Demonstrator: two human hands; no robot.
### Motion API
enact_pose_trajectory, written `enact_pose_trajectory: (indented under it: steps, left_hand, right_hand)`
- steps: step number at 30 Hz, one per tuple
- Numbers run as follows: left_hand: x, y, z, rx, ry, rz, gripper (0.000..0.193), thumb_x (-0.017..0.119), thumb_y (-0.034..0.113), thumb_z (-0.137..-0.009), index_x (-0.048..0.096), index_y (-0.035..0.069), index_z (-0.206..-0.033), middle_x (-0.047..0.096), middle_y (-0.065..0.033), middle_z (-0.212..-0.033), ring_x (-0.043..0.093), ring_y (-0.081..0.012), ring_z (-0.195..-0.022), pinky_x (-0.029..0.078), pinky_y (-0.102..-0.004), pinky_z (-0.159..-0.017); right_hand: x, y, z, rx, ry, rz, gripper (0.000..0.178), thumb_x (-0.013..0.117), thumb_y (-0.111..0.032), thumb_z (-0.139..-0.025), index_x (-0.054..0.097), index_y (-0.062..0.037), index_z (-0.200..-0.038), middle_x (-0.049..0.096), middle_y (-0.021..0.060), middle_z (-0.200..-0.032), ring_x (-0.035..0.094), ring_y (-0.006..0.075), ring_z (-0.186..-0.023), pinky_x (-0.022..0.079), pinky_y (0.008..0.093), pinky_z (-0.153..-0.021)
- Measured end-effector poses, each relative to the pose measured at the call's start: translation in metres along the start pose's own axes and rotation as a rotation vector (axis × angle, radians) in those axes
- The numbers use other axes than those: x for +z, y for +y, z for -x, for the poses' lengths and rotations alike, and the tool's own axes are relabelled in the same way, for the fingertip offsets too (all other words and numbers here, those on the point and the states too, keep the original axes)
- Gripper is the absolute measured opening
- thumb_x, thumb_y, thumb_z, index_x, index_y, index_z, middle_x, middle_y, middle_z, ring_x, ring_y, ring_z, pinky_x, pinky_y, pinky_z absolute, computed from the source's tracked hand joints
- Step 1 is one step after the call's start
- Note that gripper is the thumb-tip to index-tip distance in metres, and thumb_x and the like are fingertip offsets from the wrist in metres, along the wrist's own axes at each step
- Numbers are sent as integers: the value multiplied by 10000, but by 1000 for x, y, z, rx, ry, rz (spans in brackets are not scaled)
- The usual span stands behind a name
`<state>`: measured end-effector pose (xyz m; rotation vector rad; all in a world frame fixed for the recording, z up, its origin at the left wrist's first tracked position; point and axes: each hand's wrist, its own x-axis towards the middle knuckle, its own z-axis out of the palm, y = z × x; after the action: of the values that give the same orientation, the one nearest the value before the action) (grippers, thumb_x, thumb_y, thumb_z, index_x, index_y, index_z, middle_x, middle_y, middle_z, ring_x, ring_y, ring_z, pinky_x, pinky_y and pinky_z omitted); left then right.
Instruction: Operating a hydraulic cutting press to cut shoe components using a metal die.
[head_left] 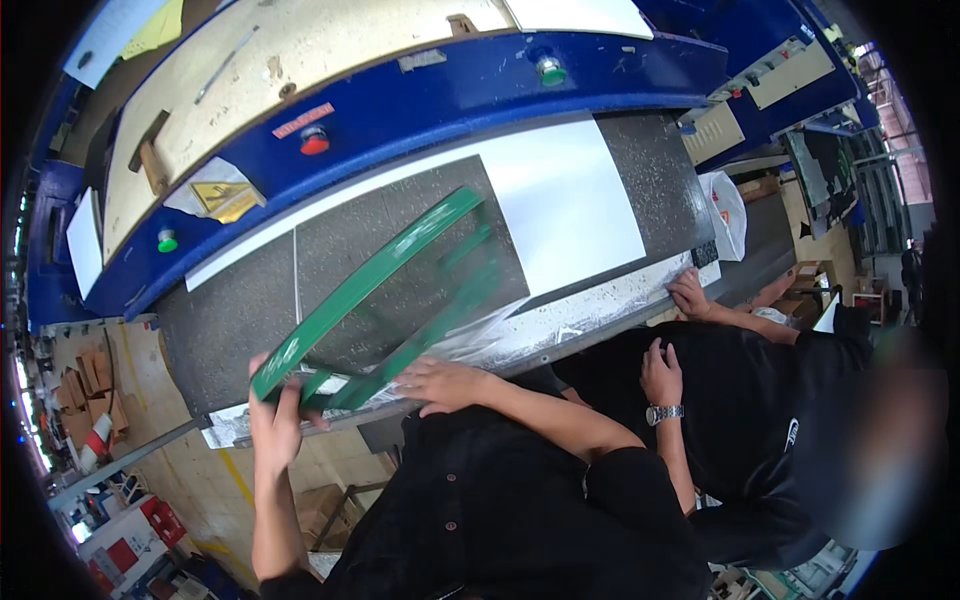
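green frame | left hand curled round end | right hand palm down

Yellow lines cross the tan floor.

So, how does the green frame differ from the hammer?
The frame is green; the hammer has a wooden handle and dark head. The frame looks far longer than the hammer. The frame is gripped by the left hand; the hammer lies untouched on the cream top.
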<state>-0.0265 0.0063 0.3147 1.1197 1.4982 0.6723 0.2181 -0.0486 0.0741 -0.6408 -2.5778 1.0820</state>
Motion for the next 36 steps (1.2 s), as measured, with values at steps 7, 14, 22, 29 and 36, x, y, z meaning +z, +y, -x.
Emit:
enact_pose_trajectory:
  steps: [7, 14, 22, 29, 36]
  left_hand:
    - [165, 28, -107, -104, -355, -216, 598, 524, 121, -952, 264, -123, -1432, 642, -305, -1101, 725, -276, -606, 585, -385, -672]
    - [336, 33, -205, -350, -589, -163, 460, 493, 120, -967, 356, -97, -1348, 574, -338, -1133, 707, -321, -608, 614, -408, -492]
    - [393, 6, -234, -372, -405, -473, 612, 466, 300, -1017, 345, -110, -1454, 649, -360, -1097, 732, -362, -814, 607, -390, -547]
    - [360, -57, -146, 59, -257, -516, 701, 675, 469, -890, 547, -39, -1356, 717, -215, -1121, 692, -376, -1040, 533, -472, -918]
    - [399, -156, -95, 593, 110, -530, 1018, 920, 353, -654, 434, -33, -1460, 559, -291, -1376, 512, -418, -1326, 328, -521, -1160]
  right_hand:
    - [-89, -25, 135, 90, 931, 274, 476, 891, -408, -689, 503, -158, -571, 467, -6, -558, 445, 212, -463, 346, 312, -460]
    - [-186, 132, 353, 775, 1583, 578, 751, 726, -523, -837, 530, 23, -1315, 567, 215, -1274, 520, 378, -1217, 414, 456, -1039]
    - [-174, 164, 432, 801, 1055, 130, 1114, 922, -483, -554, 462, -24, -1458, 526, 153, -1475, 359, 392, -1450, 227, 549, -1198]
    - [-141, 149, 415, 895, 950, 272, 1056, 945, -332, -543, 492, -39, -1450, 529, 147, -1476, 350, 412, -1453, 216, 576, -1195]
    - [-137, 155, 404, 881, 991, 254, 915, 907, -231, -608, 520, -15, -1409, 540, 216, -1436, 383, 402, -1435, 239, 556, -1189]
